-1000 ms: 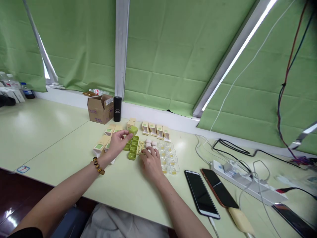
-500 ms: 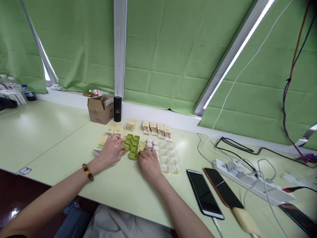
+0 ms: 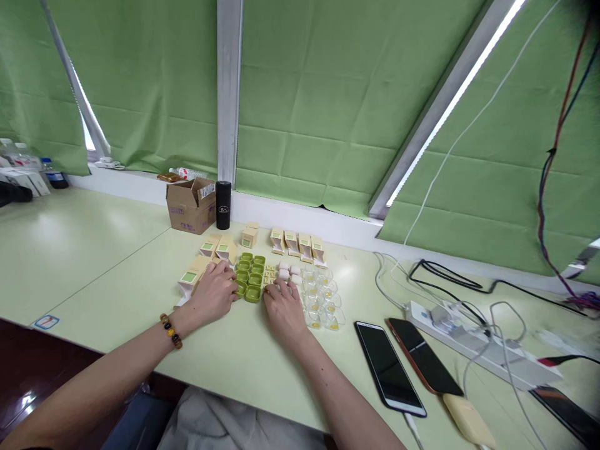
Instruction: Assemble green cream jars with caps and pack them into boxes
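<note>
My left hand [image 3: 215,289] has its fingers closed at the near-left green tub [image 3: 240,289] of a two-column block. Beside that tub stands another small green tub [image 3: 254,294]. My right hand [image 3: 282,306] lies on the table with its fingers spread and bent down, just below small yellow square pieces [image 3: 269,274]; its fingertips are partly hidden. Several pale pink blocks [image 3: 284,274] sit just beyond it. To its right are rows of clear plastic cups [image 3: 332,302] with yellow spots.
Cream cartons [image 3: 192,275] stand left of the tubs, and more cartons [image 3: 305,248] line the back. A cardboard box [image 3: 190,209] and black tumbler [image 3: 224,206] stand by the wall. At right are phones [image 3: 390,369], a power strip [image 3: 482,344] and loose cables.
My left hand has drawn slightly towards me, and a green tub now sits at the near-left corner of the block. My right hand has hardly moved.
</note>
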The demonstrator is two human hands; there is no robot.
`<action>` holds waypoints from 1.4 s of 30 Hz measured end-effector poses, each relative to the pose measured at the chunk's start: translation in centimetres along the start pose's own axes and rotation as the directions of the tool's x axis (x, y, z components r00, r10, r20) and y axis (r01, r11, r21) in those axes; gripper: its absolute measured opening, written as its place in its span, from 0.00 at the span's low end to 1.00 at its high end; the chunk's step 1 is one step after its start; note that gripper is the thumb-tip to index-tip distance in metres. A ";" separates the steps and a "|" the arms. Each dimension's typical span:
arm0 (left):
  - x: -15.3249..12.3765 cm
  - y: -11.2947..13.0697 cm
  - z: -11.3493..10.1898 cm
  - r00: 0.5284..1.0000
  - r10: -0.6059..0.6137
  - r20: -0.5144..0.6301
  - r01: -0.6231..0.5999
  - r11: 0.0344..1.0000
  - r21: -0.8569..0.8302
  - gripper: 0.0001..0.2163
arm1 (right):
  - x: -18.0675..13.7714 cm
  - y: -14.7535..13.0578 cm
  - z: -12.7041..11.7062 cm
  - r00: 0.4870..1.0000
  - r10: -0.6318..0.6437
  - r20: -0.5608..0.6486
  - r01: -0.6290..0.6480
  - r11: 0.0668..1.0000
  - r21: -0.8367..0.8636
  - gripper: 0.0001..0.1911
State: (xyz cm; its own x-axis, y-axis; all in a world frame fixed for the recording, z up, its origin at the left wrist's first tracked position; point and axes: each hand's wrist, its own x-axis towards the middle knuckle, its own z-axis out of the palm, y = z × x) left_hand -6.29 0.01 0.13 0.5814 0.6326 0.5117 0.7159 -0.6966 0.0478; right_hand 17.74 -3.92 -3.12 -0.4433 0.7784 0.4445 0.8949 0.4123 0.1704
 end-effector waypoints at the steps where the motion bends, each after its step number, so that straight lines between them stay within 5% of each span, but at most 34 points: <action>1: 0.0 0.1 -0.1 1.000 -0.010 0.025 0.009 0.999 0.035 0.09 | 0.0 0.0 -0.2 1.000 0.002 -0.002 -0.002 1.000 0.016 0.13; 6: 0.1 0.5 -0.4 0.995 -0.037 0.097 0.025 0.993 0.115 0.09 | -0.2 0.4 -1.3 0.992 0.071 -0.107 -0.059 0.992 0.115 0.16; 11: 0.0 0.5 -0.3 0.993 -0.046 0.106 0.035 0.993 0.109 0.08 | -0.5 0.6 -1.8 0.970 0.126 -0.207 -0.091 0.981 0.172 0.09; 21: 0.1 0.6 -0.3 0.992 -0.067 0.105 0.060 0.996 0.071 0.05 | -0.9 -1.9 -1.3 0.986 -0.135 -0.099 0.152 0.970 0.191 0.07; 29: 0.2 0.8 -0.7 0.994 -0.085 0.067 0.079 0.992 0.100 0.04 | -0.8 -1.9 -1.0 0.993 -0.115 0.024 0.110 0.982 0.152 0.08; 42: 0.3 -0.1 0.3 0.997 -0.070 0.020 0.066 0.987 0.146 0.04 | -0.5 -2.0 -0.6 0.994 -0.106 0.020 0.103 0.989 0.104 0.05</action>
State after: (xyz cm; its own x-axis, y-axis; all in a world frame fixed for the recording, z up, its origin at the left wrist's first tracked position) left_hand -6.08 0.34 0.03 0.5377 0.6864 0.4896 0.8016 -0.5963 -0.0444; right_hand 16.22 -5.38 -3.17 -0.5362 0.7400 0.4062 0.8345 0.5371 0.1231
